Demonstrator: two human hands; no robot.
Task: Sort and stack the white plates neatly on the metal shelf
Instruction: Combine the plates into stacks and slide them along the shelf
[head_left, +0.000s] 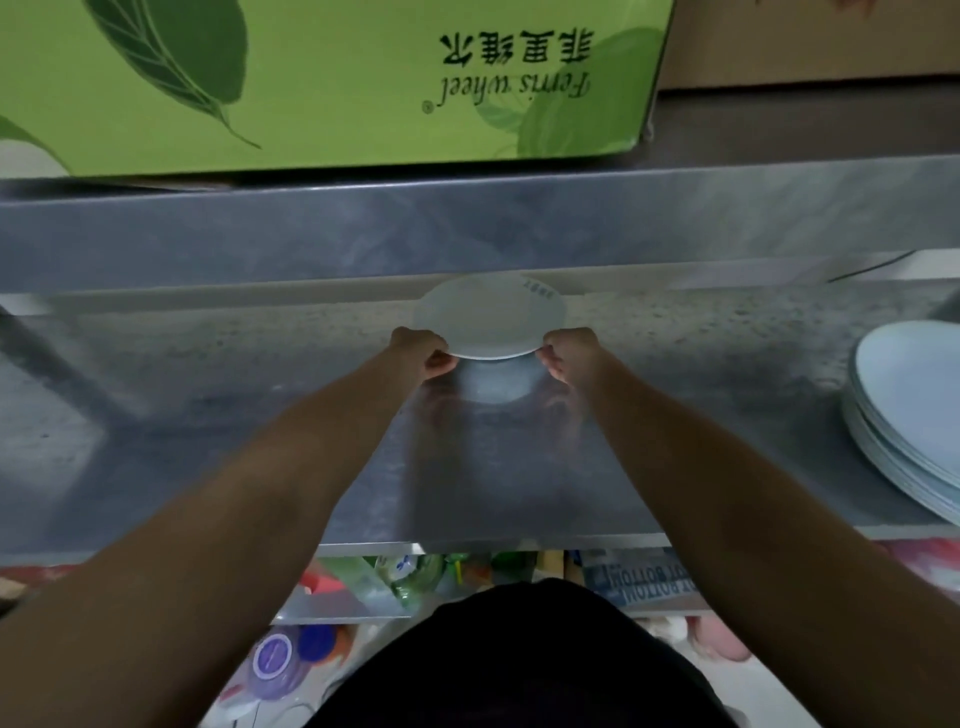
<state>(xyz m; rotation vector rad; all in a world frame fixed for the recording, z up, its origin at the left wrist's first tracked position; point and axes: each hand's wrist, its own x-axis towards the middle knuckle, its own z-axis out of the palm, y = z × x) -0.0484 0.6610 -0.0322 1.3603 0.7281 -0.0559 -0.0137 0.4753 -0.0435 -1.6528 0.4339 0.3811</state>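
A small white plate (491, 317) hangs a little above the metal shelf (208, 415), its pale reflection on the steel just below it. My left hand (423, 351) pinches its left near rim and my right hand (566, 353) pinches its right near rim. Small dark print marks the plate's far right edge. A stack of several larger white plates (904, 415) rests at the shelf's right end, partly cut off by the frame.
A green cardboard box (322, 83) with leaf print sits on the shelf above, a brown box (810, 47) beside it. The upper shelf's steel edge (467, 228) overhangs the back. Bottles and packets (415, 577) fill lower shelves.
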